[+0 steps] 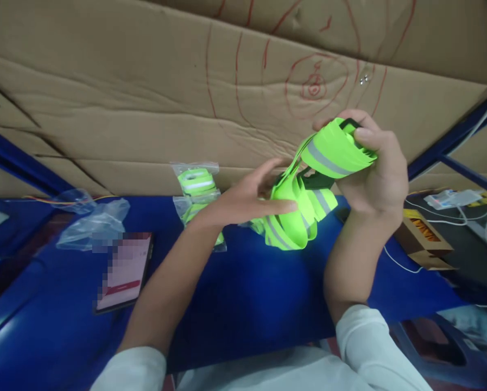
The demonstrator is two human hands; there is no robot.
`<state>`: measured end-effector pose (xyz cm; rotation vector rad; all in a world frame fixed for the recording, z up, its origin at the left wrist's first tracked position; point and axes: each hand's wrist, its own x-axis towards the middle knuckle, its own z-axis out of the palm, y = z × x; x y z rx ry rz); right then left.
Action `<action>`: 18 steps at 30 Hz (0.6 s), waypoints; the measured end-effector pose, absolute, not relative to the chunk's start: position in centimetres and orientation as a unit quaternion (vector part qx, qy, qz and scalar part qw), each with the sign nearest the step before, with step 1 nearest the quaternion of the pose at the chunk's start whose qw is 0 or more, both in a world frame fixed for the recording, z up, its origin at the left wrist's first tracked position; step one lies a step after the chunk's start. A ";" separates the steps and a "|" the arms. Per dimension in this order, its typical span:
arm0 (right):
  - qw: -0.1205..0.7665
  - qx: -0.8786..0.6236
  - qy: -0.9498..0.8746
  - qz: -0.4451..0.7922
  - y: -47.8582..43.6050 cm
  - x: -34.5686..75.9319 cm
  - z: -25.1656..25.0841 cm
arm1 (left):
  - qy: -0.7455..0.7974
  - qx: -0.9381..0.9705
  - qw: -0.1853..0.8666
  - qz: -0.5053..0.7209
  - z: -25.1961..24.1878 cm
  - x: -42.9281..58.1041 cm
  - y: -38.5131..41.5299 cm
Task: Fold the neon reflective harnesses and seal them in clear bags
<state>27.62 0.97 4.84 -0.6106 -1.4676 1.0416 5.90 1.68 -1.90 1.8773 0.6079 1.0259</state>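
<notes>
Reflective strapping (pixel 328 155): fluorescent yellow-green, flat webbing, grey stripe, wound in soft loops, black fitting (pixel 320 181) among the folds. Location: raised above the smooth blue counter (pixel 247 304), between right hand (pixel 384 168), clasping the upper coil with thumb at its edge, and left hand (pixel 251 193), thumb and fingers about the lower loops. Beyond left hand: bagged strapping (pixel 197 183) in clear plastic. Farther left: crumpled transparent film (pixel 99 222). Right of right hand: brown cardboard box (pixel 430 247). Behind both: creased cardboard sheet (pixel 145 87), red rings drawn.
</notes>
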 end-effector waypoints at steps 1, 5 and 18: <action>0.578 -0.259 -0.632 0.447 1.1 27.8 4.7 | 0.244 0.749 0.457 0.412 -1.5 5.1 1.9; 0.517 -0.226 -0.713 0.416 2.1 29.5 4.0 | 0.279 0.685 0.527 0.419 -0.1 0.5 2.4; 0.111 -0.141 -0.907 0.381 5.9 25.9 0.4 | 0.056 0.406 0.478 0.777 1.1 -1.1 2.7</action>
